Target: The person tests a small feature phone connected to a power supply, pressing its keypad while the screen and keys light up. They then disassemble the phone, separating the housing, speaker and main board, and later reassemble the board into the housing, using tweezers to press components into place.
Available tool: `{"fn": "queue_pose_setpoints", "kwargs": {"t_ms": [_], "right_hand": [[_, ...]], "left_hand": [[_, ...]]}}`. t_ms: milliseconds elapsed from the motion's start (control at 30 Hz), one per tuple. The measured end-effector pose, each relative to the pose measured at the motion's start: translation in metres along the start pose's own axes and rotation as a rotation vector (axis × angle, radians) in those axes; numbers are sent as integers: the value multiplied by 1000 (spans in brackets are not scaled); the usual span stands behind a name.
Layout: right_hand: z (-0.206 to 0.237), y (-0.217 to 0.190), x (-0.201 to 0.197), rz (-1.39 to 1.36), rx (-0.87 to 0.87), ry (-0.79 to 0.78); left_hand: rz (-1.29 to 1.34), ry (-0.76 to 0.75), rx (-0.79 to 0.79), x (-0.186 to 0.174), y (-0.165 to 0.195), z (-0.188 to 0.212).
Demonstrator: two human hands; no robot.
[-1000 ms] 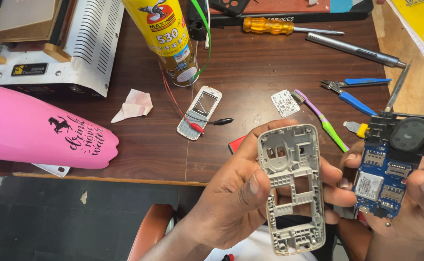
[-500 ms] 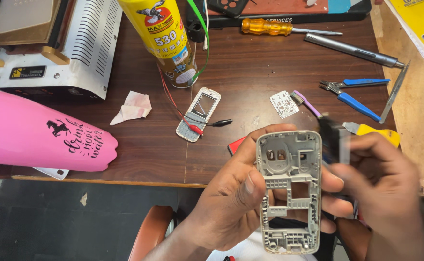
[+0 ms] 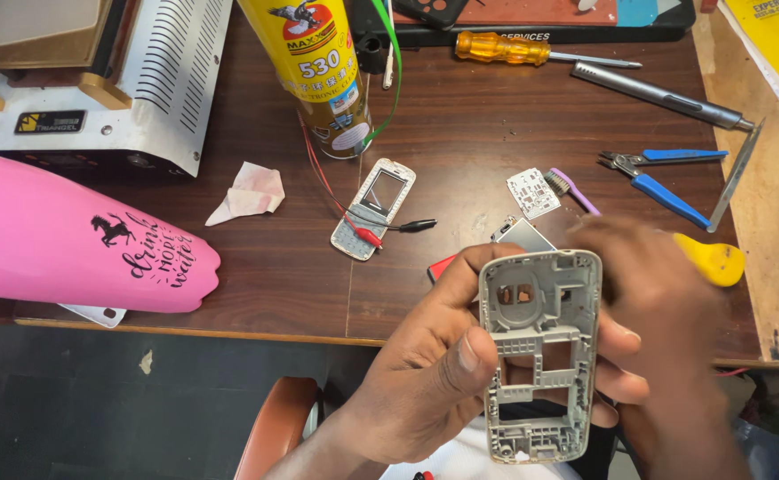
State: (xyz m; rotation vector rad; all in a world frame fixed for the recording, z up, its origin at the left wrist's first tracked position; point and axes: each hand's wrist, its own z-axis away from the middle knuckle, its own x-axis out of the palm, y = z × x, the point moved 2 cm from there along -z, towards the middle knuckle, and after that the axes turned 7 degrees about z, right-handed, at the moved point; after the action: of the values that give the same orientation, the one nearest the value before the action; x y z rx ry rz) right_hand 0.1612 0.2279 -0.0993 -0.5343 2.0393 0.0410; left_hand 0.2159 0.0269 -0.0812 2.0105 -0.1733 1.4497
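- Gripping the grey phone frame (image 3: 540, 356) upright is the left hand (image 3: 425, 382), thumb pressed on its left edge, fingers curled behind it, just past the table's near edge.
- Right hand (image 3: 665, 347) sits against the frame's right side, blurred; how far its fingers are closed, I cannot tell.
- Just behind the frame, a yellow-handled tool (image 3: 714, 260) and a small silver panel (image 3: 523, 236) lie on the brown table (image 3: 256, 267).
- Further out: a white phone front cover (image 3: 373, 207) with red and black clip leads across it.
- A yellow spray can (image 3: 314, 67) with a printed label stands beyond that.
- Far left, a pink bottle (image 3: 60, 240) lies on its side, black lettering showing.
- Blue-handled pliers (image 3: 660, 173) rest to the right.
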Motion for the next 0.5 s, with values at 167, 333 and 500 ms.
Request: {"fn": "queue_pose_setpoints", "kwargs": {"t_ms": [167, 333, 500], "right_hand": [[-14, 54, -3, 377, 60, 21], [-7, 88, 15, 506, 48, -84], [-6, 86, 18, 488, 32, -33]], "left_hand": [[-38, -13, 9, 1, 0, 1], [-51, -48, 31, -2, 1, 1], [1, 16, 51, 1, 0, 2]]}}
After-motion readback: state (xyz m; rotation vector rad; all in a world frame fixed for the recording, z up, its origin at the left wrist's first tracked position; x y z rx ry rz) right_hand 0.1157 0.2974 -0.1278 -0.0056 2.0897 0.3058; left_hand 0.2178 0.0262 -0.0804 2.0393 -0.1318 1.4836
